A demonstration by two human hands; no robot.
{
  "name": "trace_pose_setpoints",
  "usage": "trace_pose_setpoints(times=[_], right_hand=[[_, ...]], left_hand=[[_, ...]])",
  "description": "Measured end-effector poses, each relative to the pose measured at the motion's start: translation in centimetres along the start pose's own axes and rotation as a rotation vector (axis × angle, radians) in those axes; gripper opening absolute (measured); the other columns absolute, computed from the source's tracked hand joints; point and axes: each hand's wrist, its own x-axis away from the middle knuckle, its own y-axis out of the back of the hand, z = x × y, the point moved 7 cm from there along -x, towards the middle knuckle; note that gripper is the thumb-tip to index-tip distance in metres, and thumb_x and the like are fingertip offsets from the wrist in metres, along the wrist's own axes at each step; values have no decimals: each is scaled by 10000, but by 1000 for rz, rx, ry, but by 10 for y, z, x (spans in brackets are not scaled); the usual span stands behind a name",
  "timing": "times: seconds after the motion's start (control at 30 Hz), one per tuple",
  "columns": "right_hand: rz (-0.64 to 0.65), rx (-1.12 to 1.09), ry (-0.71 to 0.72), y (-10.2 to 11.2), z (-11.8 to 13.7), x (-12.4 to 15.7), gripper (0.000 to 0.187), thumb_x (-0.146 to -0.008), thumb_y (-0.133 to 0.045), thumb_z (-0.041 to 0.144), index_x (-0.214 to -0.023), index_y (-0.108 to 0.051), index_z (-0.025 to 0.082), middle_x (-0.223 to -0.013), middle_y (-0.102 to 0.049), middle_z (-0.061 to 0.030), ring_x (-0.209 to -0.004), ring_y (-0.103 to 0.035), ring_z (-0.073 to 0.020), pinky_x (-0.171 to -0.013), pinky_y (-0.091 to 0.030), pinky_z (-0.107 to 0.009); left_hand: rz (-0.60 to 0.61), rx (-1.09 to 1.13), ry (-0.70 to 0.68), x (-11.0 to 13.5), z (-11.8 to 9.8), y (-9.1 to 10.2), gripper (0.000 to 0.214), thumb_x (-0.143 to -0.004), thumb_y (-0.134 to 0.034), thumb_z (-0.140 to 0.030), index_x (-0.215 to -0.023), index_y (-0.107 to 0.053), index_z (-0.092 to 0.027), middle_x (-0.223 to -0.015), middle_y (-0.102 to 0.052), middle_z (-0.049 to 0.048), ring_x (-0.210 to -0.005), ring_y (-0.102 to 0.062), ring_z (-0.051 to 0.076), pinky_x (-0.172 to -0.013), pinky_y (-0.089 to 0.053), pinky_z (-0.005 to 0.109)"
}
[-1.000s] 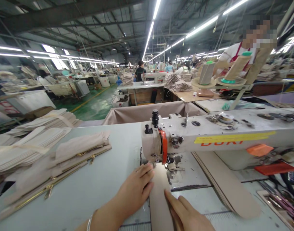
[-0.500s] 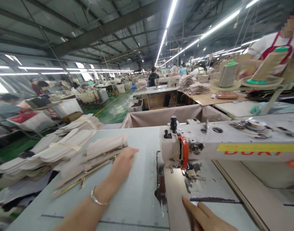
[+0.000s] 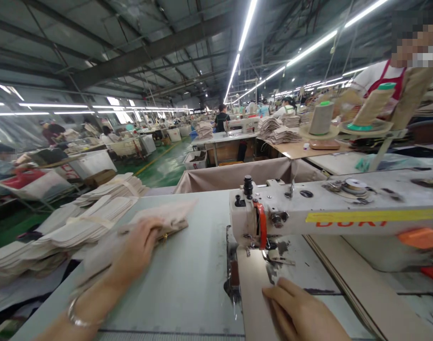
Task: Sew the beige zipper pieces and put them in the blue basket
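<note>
My left hand (image 3: 140,248), with a silver bangle on the wrist, is over a small pile of beige fabric pieces with gold zippers (image 3: 172,233) left of the sewing machine. Its fingers curl around the top fabric piece (image 3: 175,212), which is blurred by motion. My right hand (image 3: 303,308) grips the right edge of a beige fabric strip (image 3: 254,279), fingers on top and close together. The strip's far end lies under the needle area of the white sewing machine (image 3: 294,208). Part of the zippers is hidden behind my left hand and forearm.
Tied bundles of pale fabric pieces (image 3: 95,215) lie at the table's left edge. Long beige panels (image 3: 358,279) pass under the machine arm. Thread cones (image 3: 322,118) stand behind at right. A fabric-lined bin (image 3: 234,176) adjoins the far table edge. Other people work beyond.
My left hand has drawn back toward the left and closed on the top zippered fabric piece, which has shifted. My right hand stays on the strip. The view has turned slightly right.
</note>
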Motion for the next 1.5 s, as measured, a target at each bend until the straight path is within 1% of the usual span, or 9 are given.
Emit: trace_pose_setpoints(times=[0.1, 0.17, 0.27, 0.37, 0.5, 0.6, 0.77, 1.07, 1.5], right_hand=[[-74, 55, 98, 14, 11, -25, 354, -878, -472, 46, -1125, -653, 224, -1061, -617, -70, -976, -596, -228, -857, -515, -377], [-125, 92, 164, 14, 15, -36, 400, -859, -512, 26, -1198, -623, 208, -1134, -602, -80, -1012, -560, -242, -908, -481, -410], [-146, 115, 200, 7, 14, -40, 449, -865, -531, 29, -1275, -577, 204, -1211, -574, -86, -1030, -528, -246, -921, -454, -417], [-153, 114, 168, 4, 10, -36, 434, -894, -531, 67, -1296, -563, 226, -1223, -560, -84, -1052, -504, -250, -921, -434, -417], [-150, 147, 143, 8, 10, -33, 413, -908, -537, 103, -1297, -561, 240, -1192, -577, -80, -1030, -510, -245, -899, -421, -414], [-159, 154, 138, 9, 11, -33, 395, -900, -533, 97, -1278, -568, 207, -1172, -592, -85, -1016, -517, -245, -894, -411, -419], [-163, 129, 115, 7, 9, -34, 423, -923, -479, 96, -1344, -501, 130, -1173, -595, -119, -1028, -505, -263, -901, -396, -443], [-142, 115, 118, 8, 9, -37, 486, -912, -488, 97, -1395, -468, 155, -1247, -566, -127, -1128, -480, -289, -932, -396, -456], [-146, 70, 111, 8, 9, -39, 438, -942, -461, 122, -1377, -478, 163, -1246, -560, -123, -1109, -487, -290, -929, -389, -470]], left_hand=[[398, 150, -397, 51, -67, -26, 367, -905, -387, -64, -1165, -546, -268, -1265, -610, 65, -1223, -545, 222, -1068, -448, 389], [552, 187, -477, 70, -92, -40, 395, -897, -365, -31, -1127, -581, -268, -1195, -655, 50, -1150, -590, 199, -1026, -482, 352], [437, 169, -287, 48, -97, -58, 360, -947, -351, -91, -1174, -585, -244, -1184, -656, 70, -1116, -603, 202, -998, -497, 362], [308, 66, -114, 9, -94, -84, 319, -978, -435, -227, -1275, -549, -202, -1364, -537, 119, -1288, -475, 270, -1094, -390, 496], [337, 78, -28, -21, -104, -114, 134, -909, -563, -272, -943, -611, -152, -1143, -609, 125, -1123, -541, 293, -967, -451, 497], [440, 270, 60, -18, -114, -120, 80, -901, -552, -250, -914, -584, -178, -928, -628, 48, -882, -590, 223, -804, -497, 375], [482, 551, 62, -7, -146, -118, 185, -904, -542, -210, -1023, -681, -240, -1026, -657, 36, -966, -617, 206, -876, -481, 325], [468, 500, 153, -22, -154, -144, 112, -870, -585, -255, -831, -678, -206, -839, -704, 33, -810, -657, 223, -723, -495, 295], [464, 400, 168, -30, -154, -148, 109, -852, -563, -180, -794, -656, -178, -838, -704, 58, -808, -660, 234, -685, -477, 291]])
